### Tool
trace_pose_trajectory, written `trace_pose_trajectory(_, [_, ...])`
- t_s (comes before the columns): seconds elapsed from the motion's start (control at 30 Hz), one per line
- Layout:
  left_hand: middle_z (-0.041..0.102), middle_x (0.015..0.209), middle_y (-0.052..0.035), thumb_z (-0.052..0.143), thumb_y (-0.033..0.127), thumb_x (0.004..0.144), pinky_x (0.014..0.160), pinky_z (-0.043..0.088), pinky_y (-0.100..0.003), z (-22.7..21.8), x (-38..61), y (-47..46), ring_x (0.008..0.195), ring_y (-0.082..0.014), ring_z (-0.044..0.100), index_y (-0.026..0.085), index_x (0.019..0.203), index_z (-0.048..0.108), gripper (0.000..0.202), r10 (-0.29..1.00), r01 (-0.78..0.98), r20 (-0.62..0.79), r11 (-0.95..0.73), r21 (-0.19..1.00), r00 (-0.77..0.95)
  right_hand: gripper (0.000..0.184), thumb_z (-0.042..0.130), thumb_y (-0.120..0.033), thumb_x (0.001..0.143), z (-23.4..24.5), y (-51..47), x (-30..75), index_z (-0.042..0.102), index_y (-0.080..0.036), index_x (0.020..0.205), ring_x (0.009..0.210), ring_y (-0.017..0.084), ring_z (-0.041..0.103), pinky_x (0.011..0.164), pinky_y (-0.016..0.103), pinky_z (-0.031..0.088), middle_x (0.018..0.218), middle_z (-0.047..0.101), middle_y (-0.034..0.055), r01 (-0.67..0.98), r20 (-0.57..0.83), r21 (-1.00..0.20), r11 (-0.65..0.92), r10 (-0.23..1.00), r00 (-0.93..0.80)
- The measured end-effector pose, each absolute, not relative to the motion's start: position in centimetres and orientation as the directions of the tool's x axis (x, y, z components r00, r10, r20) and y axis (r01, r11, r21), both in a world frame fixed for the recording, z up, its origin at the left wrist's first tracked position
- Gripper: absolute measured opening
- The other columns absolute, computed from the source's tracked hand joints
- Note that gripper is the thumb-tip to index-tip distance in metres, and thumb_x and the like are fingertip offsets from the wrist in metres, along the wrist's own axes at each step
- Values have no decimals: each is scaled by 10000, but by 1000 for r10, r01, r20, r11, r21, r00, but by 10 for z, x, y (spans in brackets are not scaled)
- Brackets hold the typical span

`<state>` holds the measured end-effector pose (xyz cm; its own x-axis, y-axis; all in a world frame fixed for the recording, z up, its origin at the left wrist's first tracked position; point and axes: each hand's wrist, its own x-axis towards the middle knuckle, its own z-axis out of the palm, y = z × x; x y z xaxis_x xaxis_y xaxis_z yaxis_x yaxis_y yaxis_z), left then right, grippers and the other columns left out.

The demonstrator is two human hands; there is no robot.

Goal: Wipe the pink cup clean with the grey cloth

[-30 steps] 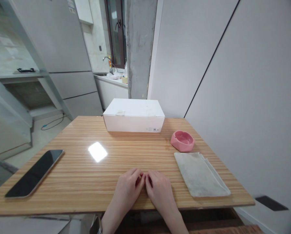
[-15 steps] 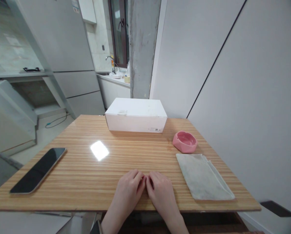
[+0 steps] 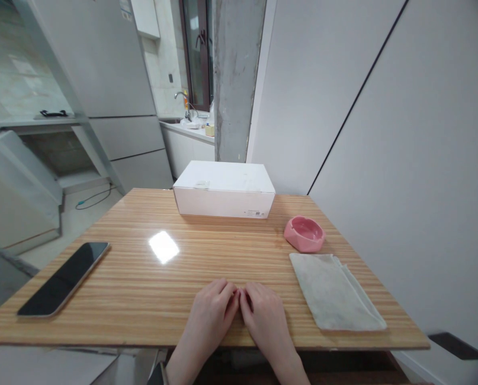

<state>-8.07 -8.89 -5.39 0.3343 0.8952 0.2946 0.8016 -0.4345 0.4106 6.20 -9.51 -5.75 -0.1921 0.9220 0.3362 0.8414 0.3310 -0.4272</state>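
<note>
My left hand (image 3: pixel 211 312) and my right hand (image 3: pixel 263 311) lie palm down, side by side, on the striped wooden table (image 3: pixel 143 283) near its front edge. Their fingertips touch each other. The fingers are stretched flat and hold nothing. A folded grey cloth (image 3: pixel 335 291) lies to the right of my right hand. Beyond the cloth sits a pink ashtray (image 3: pixel 304 233). A white box (image 3: pixel 224 189) stands closed at the far side of the table. A dark phone (image 3: pixel 63 278) lies face up at the left.
A white wall runs close along the table's right side. Behind the table stand a grey concrete pillar (image 3: pixel 234 80) and a kitchen counter with a tap (image 3: pixel 182 98). White cabinets and a shelf fill the left.
The view has shifted slightly between the frames. My hands stay in the same place on the table.
</note>
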Motion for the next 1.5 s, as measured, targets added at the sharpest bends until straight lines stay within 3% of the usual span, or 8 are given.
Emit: trace_pose_trajectory(1.5, [578, 740, -7, 432, 202, 908, 629, 433, -279, -52, -81, -89, 691, -162, 569, 206, 731, 522, 199, 891, 794, 310, -441, 417, 332, 213, 437, -144, 888, -60, -95, 63, 496, -208, 695, 664, 160, 527, 626, 272, 292, 686, 574, -4, 824, 327, -462, 328, 927, -185])
